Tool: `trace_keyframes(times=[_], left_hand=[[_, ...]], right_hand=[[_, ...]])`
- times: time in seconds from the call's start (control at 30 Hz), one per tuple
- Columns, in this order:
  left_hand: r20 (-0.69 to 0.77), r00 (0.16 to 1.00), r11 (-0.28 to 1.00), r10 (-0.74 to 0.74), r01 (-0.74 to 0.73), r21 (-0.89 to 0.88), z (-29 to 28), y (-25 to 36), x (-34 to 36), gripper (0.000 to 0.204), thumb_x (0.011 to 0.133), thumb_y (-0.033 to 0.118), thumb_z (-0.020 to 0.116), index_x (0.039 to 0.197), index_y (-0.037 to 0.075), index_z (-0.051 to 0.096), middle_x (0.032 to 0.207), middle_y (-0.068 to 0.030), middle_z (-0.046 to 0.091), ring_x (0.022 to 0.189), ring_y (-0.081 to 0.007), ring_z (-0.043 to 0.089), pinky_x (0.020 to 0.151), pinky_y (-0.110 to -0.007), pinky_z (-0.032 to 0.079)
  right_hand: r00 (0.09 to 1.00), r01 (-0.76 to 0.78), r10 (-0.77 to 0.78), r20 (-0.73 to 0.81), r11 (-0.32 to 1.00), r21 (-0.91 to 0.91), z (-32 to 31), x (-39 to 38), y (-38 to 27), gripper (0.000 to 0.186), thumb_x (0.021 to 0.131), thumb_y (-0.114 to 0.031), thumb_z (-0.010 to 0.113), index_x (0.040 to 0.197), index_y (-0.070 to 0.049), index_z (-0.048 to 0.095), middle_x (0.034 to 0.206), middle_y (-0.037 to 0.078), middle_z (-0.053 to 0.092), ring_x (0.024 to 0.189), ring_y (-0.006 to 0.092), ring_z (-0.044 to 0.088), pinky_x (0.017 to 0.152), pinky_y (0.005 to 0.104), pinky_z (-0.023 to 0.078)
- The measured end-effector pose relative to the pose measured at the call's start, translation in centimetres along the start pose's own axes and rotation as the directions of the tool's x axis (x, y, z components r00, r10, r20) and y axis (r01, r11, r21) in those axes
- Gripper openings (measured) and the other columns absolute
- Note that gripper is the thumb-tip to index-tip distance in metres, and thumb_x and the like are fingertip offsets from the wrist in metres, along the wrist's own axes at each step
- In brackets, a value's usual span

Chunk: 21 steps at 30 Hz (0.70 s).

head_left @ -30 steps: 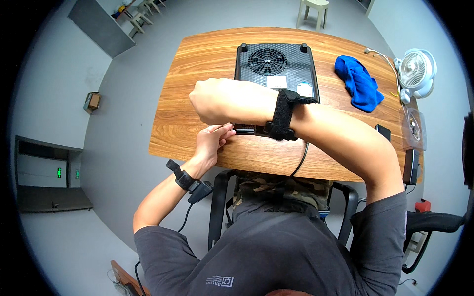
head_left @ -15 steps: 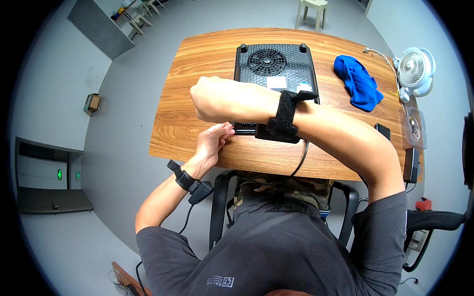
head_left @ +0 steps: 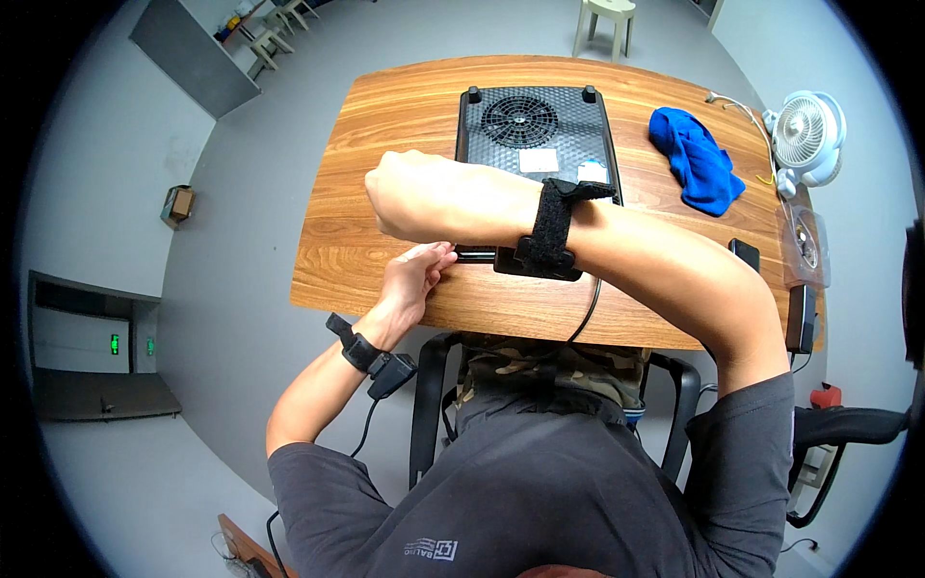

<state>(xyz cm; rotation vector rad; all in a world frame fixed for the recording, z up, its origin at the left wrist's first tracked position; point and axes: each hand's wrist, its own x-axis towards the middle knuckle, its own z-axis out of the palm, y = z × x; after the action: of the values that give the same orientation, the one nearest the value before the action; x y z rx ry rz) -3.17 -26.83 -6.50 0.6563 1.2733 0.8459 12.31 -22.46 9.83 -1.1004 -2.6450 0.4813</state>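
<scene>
A black appliance (head_left: 578,130) lies underside up on the wooden table, with four-sided body, round vent grille, feet and pale labels. My left hand (head_left: 414,279) is closed at its near left corner, thumb and fingertips pinched on the edge. Across the near part of the appliance, my right hand (head_left: 409,197) is a fist with its back to me, above my left hand; whatever it may hold is hidden. Black strap devices circle both wrists (head_left: 549,226), and a cable hangs from the right one.
A crumpled blue cloth (head_left: 694,159) lies right of the appliance. Along the table's right side are a white fan (head_left: 805,135), a clear plastic container (head_left: 807,250) and black blocks (head_left: 800,318). Stools (head_left: 604,19) stand beyond the wooden table (head_left: 337,193); a cardboard box (head_left: 178,202) is on the left.
My right fist has shifted very slightly left along with a small shift of the whole view. My left hand stays at the appliance's corner.
</scene>
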Motion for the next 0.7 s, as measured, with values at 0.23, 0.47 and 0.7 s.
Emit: trace_keyframes(times=[0.23,0.47,0.7], left_hand=[[0.018,0.999,0.999,0.045,-0.046,0.03,-0.1,0.6,-0.5,0.022,0.101,0.012,0.059,0.118,0.0,0.065,0.113,-0.0057,0.071,0.101,-0.0113,0.068,0.08,-0.021,0.049],[-0.051,0.996,0.994,0.074,-0.07,0.084,-1.8,1.9,-0.7,0.033,0.101,0.014,0.061,0.131,0.0,0.063,0.123,-0.006,0.07,0.103,-0.0107,0.067,0.085,-0.023,0.047],[-0.069,0.997,0.996,0.039,-0.034,0.078,-3.9,1.6,0.9,0.031,0.101,0.012,0.06,0.13,0.0,0.064,0.119,-0.005,0.072,0.097,-0.0089,0.068,0.078,-0.019,0.048]], right_hand=[[0.995,0.078,-0.079,-0.066,0.997,-0.019,-0.9,-0.4,0.0,0.022,0.086,-0.007,0.057,0.076,0.008,0.069,0.071,0.03,0.066,0.066,0.0379,0.072,0.058,0.0428,0.058],[1.0,-0.005,0.004,0.027,0.999,0.052,-0.7,1.4,-0.5,0.021,0.086,-0.005,0.061,0.093,0.009,0.074,0.093,0.03,0.072,0.089,0.0412,0.075,0.076,0.0451,0.061],[0.979,-0.169,0.153,0.134,0.978,0.124,1.2,3.6,0.6,0.024,0.088,-0.012,0.065,0.094,0.008,0.074,0.096,0.03,0.072,0.093,0.0404,0.074,0.077,0.0463,0.061]])
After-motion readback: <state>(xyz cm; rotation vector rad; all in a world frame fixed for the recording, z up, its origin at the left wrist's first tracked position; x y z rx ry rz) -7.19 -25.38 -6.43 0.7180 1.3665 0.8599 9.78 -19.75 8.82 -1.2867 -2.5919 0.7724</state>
